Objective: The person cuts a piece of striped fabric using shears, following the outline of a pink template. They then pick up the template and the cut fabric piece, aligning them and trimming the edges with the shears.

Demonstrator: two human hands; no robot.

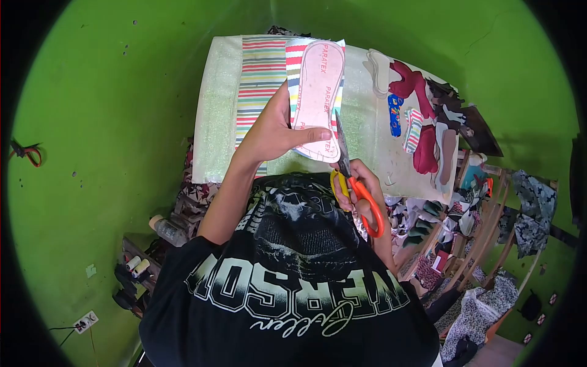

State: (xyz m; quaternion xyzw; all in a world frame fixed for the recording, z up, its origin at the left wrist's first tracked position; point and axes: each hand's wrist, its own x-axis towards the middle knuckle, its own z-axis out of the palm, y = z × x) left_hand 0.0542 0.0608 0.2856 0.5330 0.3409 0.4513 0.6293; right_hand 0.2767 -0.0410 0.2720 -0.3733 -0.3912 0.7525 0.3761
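My left hand [278, 131] grips the lower end of a pinkish insole piece [317, 85] printed with "PARATEX", its thumb lying across the front. The piece lies over striped fabric [295, 58] that sticks out past its outline at the top and sides. Drawn lines run around the insole shape. In my right hand [361, 183] is a pair of scissors [343, 150] with one orange and one yellow handle, fingers through the loops. Its blades point up along the right edge of the insole piece, close to the lower end.
A pale covered table [217, 116] carries a striped cloth [260, 98] at left. To the right lie cut insole shapes [379, 70], maroon pieces [424, 150], a blue patterned piece [394, 115] and dark scraps [443, 95]. A wooden rack [483, 244] with fabrics stands at lower right.
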